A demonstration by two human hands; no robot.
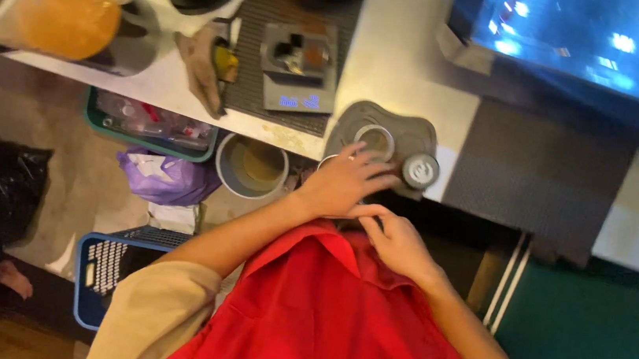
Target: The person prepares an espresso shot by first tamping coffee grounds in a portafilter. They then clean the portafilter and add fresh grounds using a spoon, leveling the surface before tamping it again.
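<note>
Both hands (368,208) meet below the tamper (420,170) — portafilter (376,140) beside it.

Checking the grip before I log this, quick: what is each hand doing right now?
Left hand: fingers spread over the metal filter basket on the grey mat; grip unclear.
Right hand: curled by the counter edge; contents hidden.

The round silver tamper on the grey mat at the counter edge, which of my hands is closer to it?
Left. The left hand lies on the grey mat, fingertips just beside the silver tamper. The right hand sits lower, below the counter edge, nearer the red apron.
</note>
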